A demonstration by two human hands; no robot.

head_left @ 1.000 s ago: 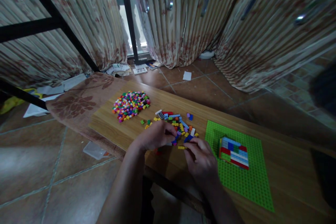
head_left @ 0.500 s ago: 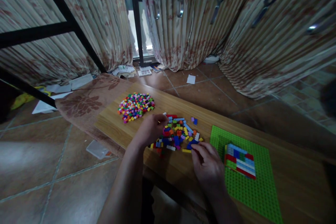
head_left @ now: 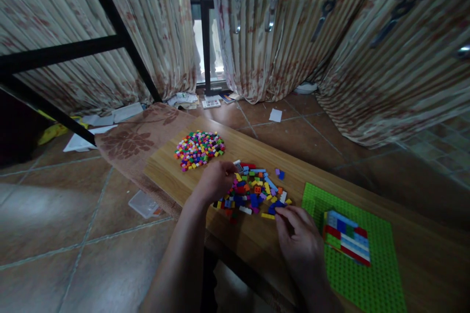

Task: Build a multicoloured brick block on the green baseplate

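Observation:
A loose heap of toy building bricks (head_left: 254, 199) in many colours lies on the wooden table between my hands. My left hand (head_left: 216, 182) is at the heap's far left side, fingers curled on a white brick (head_left: 239, 167) whose hollow underside shows. At the near right edge, the thumb and forefinger of my right hand (head_left: 300, 234) are closed at a dark blue brick (head_left: 275, 207) that still rests in the heap. Further right, a flat block of joined bricks (head_left: 348, 238) in red, white, blue and green sits on a green baseplate (head_left: 382, 264).
A pile of much smaller bricks (head_left: 200, 149) lies on the table's left part. A brown cloth (head_left: 128, 139) hangs past the table's end. On the tiled floor are a clear plastic tray (head_left: 143, 204) and papers (head_left: 275, 115). Striped curtains and a dark metal frame stand behind.
The view has shifted, so everything sits slightly further right and lower. The white brick by my left fingers is now tipped with its underside showing. My right hand stays at the blue brick.

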